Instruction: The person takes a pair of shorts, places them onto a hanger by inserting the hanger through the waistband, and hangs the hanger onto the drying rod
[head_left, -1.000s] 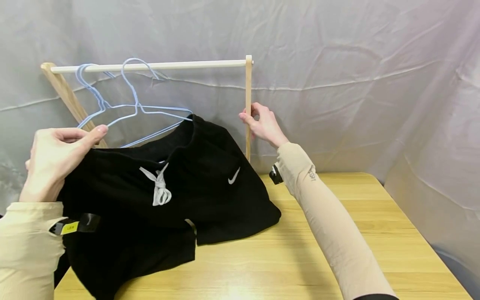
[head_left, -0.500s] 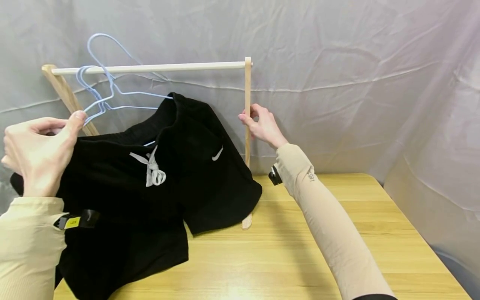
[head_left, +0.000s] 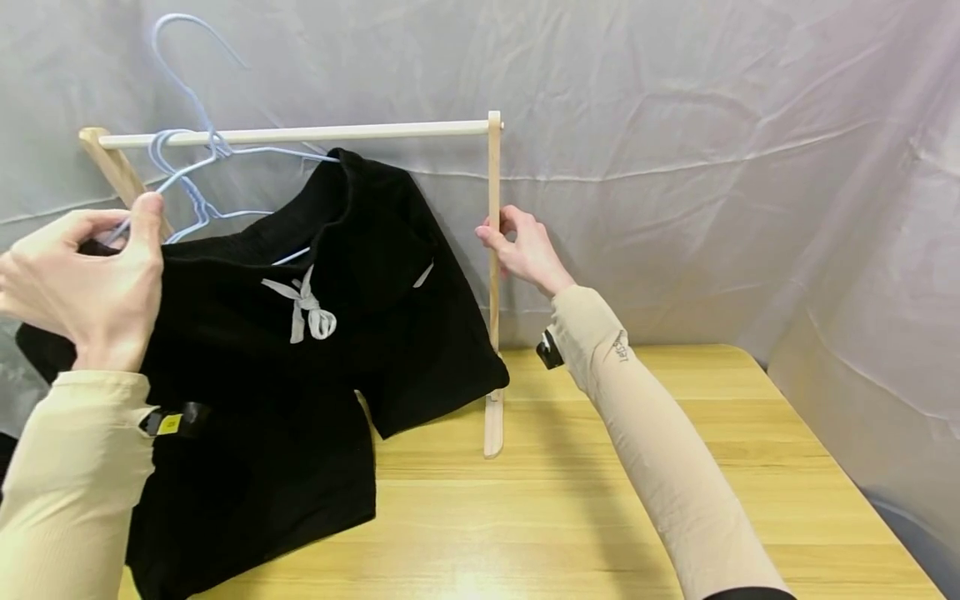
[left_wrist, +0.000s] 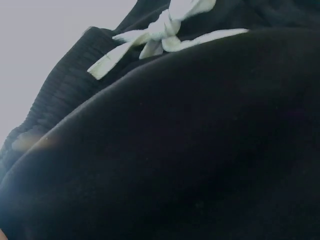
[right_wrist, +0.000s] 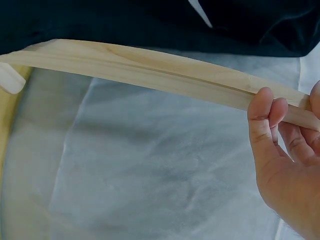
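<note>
Black shorts (head_left: 270, 358) with a white drawstring bow (head_left: 307, 310) hang on a light-blue wire hanger (head_left: 197, 107), whose hook rises above the rack's white rail (head_left: 360, 131). At the left end of the waistband, my left hand (head_left: 90, 279) pinches the hanger's arm and the shorts' edge between thumb and fingers. My right hand (head_left: 528, 250) grips the wooden upright (head_left: 494, 183) at the rack's right end. In the right wrist view, thumb and fingers of the right hand (right_wrist: 295, 155) wrap that upright. Only shorts fabric (left_wrist: 175, 140) and the bow show in the left wrist view.
More light-blue hangers (head_left: 197, 204) hang on the rail's left part, behind the shorts. The rack's left wooden leg (head_left: 116, 167) is partly hidden. Below lies a wooden table (head_left: 600, 500), with a grey cloth backdrop (head_left: 675, 167) behind it.
My left hand has raised the hanger and shorts up and leftward, so the hook now stands above the rail. The right hand stays on the upright; the upright's foot has come into sight.
</note>
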